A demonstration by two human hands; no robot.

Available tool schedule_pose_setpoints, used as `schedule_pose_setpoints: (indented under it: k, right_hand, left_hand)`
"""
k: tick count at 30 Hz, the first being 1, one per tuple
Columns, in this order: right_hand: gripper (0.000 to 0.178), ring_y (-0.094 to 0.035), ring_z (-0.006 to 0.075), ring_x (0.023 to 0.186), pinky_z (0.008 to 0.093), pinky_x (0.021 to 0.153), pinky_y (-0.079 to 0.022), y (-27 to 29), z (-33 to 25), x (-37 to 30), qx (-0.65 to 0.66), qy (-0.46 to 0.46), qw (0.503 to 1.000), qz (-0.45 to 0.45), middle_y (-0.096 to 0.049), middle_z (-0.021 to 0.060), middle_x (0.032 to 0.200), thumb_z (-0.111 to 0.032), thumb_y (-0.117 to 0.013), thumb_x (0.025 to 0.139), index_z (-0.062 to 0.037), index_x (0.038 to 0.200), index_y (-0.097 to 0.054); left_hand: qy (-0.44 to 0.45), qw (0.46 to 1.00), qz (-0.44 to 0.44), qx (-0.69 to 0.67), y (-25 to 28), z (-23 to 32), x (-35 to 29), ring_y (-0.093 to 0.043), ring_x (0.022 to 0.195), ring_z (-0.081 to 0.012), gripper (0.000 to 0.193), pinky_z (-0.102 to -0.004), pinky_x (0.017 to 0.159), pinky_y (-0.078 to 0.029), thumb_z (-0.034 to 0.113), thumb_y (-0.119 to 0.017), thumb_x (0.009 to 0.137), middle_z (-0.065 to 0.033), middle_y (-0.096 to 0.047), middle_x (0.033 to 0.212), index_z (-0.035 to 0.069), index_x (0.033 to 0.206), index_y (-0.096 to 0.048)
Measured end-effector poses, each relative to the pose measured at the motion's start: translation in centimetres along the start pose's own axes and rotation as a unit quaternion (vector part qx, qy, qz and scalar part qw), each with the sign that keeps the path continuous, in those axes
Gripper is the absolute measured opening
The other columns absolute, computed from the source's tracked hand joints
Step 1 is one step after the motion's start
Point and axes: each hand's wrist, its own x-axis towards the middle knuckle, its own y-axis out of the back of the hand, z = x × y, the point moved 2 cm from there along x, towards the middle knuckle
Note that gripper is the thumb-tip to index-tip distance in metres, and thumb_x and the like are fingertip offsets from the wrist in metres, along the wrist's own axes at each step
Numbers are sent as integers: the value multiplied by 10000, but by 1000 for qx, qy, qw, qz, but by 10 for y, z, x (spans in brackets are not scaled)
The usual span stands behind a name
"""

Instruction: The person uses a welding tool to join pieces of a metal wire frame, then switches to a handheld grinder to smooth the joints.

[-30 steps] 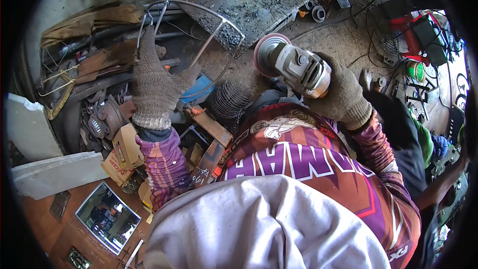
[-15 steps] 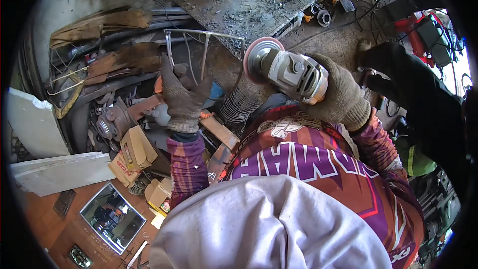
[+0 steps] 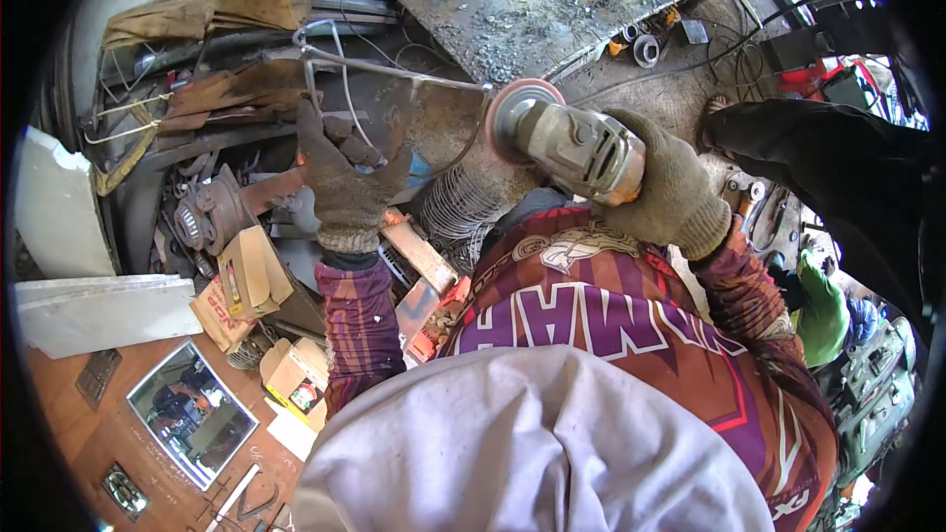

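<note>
My right hand [image 3: 665, 182], in a brown knit glove, is wrapped around the body of an angle grinder [image 3: 581, 150]. The grinder's reddish round disc [image 3: 505, 116] faces left, at the right end of a thin bent metal rod frame [image 3: 419, 77]; whether they touch I cannot tell. Gloved likewise, my left hand [image 3: 350, 182] is closed on the lower part of this frame, fingers curled around its legs. The frame's top bar runs from above that hand across to the disc. The exact grip is partly hidden by the glove.
A debris-covered metal table [image 3: 473, 10] stands ahead. Coiled wire [image 3: 458, 207] lies below the frame. Cardboard boxes [image 3: 251, 281], scrap metal and white boards [image 3: 108, 310] fill the left. A dark-trousered leg of another person [image 3: 798, 153] is at right, near cables on the floor.
The rod frame has turned in my left hand, and that hand has shifted slightly left. The grinder stays nearly in place. My view has shifted, moving the surroundings.
</note>
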Motion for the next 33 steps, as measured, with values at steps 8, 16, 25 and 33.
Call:
schedule_pose_setpoints:
  k: [8,16,25,33]
  right_hand:
    - [926,-702,417,1086,478,942,-571,-5,10,-5,18,12,999,28,-718,205,1186,-326,-903,614,-69,1422,-531]
    - [935,-711,397,1095,455,949,-574,5,9,0,64,32,997,-5,-719,204,1195,-335,-934,590,-51,1396,-553]
    - [943,-712,387,1102,448,955,-566,10,14,3,63,22,997,-49,-722,207,1192,-346,-930,579,-34,1389,-559]
    - [853,-713,372,1104,437,975,-557,13,18,7,79,-24,994,-74,-724,193,1193,-294,-897,589,-35,1345,-599]
  left_hand:
    - [-28,998,-40,-38,-4,-31,6,-609,880,-164,1178,-313,793,-548,198,-932,693,-43,-479,1097,-39,1585,-200]
    - [-154,988,9,-26,-3,-38,20,-579,984,-183,1254,-355,873,-525,375,-975,644,-67,-526,1121,-50,1582,-259]
    - [-137,988,-63,-41,15,-10,42,-530,1318,-278,1169,-394,1065,-505,227,-923,728,-193,-429,1491,-35,1602,-192]
    - [-67,996,-52,-18,12,18,49,-570,1213,-250,1037,-394,1038,-487,249,-903,709,-134,-526,1324,-25,1522,-319]
